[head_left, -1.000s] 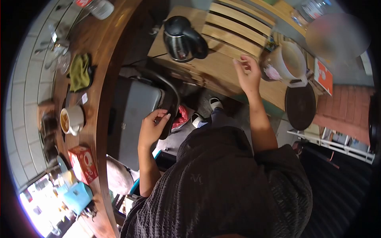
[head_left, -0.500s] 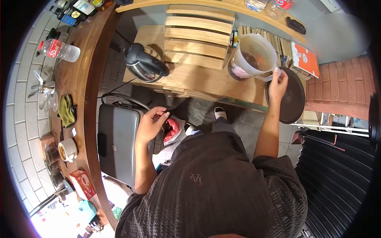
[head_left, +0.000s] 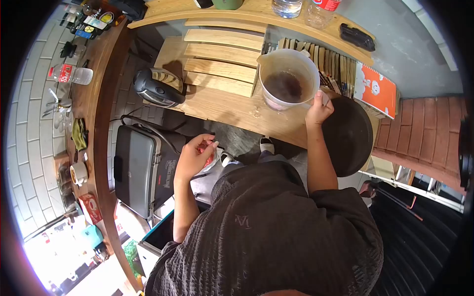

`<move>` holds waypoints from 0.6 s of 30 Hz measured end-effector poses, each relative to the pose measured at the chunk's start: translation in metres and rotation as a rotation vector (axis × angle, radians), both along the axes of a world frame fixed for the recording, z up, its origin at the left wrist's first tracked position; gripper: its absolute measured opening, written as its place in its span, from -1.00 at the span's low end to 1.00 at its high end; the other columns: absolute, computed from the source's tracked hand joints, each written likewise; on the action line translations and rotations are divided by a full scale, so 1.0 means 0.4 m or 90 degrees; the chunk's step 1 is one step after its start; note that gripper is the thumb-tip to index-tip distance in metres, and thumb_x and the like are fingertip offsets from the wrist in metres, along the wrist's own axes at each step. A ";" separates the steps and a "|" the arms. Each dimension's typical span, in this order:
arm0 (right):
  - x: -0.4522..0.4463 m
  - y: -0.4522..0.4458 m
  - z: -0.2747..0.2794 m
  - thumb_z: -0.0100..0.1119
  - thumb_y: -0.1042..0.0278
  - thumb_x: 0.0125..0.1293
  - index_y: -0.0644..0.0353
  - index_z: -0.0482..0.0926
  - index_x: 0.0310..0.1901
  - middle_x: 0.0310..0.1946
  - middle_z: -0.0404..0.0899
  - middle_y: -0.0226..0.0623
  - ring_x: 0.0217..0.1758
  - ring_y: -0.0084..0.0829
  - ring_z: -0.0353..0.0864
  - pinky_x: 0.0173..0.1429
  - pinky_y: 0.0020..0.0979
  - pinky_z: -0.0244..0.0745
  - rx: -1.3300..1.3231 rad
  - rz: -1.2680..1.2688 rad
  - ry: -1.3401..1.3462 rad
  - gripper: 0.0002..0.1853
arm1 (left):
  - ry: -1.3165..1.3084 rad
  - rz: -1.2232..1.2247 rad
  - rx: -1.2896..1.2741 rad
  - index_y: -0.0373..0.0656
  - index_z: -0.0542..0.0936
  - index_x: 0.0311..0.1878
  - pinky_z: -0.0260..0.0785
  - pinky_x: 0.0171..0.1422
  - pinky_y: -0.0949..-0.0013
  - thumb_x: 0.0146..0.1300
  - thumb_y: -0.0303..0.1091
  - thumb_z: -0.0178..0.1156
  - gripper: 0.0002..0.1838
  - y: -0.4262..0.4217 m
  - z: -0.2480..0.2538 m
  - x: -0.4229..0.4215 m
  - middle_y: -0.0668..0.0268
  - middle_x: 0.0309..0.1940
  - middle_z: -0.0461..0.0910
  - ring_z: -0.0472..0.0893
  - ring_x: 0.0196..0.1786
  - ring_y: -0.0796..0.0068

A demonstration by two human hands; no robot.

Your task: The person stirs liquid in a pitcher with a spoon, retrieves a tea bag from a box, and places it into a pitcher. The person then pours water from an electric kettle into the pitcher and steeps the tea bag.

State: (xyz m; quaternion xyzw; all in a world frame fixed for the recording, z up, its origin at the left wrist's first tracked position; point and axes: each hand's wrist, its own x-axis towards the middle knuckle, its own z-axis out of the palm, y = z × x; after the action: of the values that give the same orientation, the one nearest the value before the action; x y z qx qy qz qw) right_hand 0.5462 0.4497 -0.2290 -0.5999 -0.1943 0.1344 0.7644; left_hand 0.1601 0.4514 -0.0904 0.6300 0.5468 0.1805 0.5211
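My right hand point(head_left: 321, 109) is closed around the handle of a translucent plastic pitcher point(head_left: 310, 69). Dark brown liquid shows inside the pitcher, which is tipped a little toward me above the wooden counter point(head_left: 217, 104). Below and left of the counter, my left hand point(head_left: 193, 157) hovers with curled fingers, thumb and fingertips close together; whatever they may hold is too small to make out. A black electric kettle point(head_left: 157, 89) stands at the counter's left end. Close to my right forearm is a round dark stool top or lid point(head_left: 348, 138).
A slatted wooden rack point(head_left: 224, 52) stands behind the counter, beside a row of books point(head_left: 331, 64) and an orange notebook point(head_left: 376, 88). A grey case point(head_left: 138, 170) lies at left. Bottles line the upper shelf point(head_left: 252, 16); a cola bottle point(head_left: 74, 74) lies on the left ledge.
The pitcher and my right hand have moved left, and more of the dark liquid shows. The view has shifted; my left hand keeps nearly the same curled shape.
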 end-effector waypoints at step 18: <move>0.020 0.033 0.025 0.29 0.32 0.32 0.41 0.70 -0.22 -0.38 0.73 -0.32 -0.35 -0.54 0.66 -0.21 -0.45 0.54 -0.002 -0.015 -0.052 -0.75 | 0.029 0.032 -0.004 -0.34 0.62 0.01 0.42 -0.23 0.50 0.32 -0.38 0.33 -0.72 -0.003 0.034 0.086 0.32 -0.37 0.66 0.57 -0.33 0.63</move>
State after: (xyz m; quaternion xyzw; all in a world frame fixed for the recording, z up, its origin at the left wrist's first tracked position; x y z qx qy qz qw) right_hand 0.5544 0.4631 -0.2189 -0.6081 -0.2185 0.1009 0.7565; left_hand 0.1943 0.4503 -0.0767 0.6181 0.5748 0.1775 0.5060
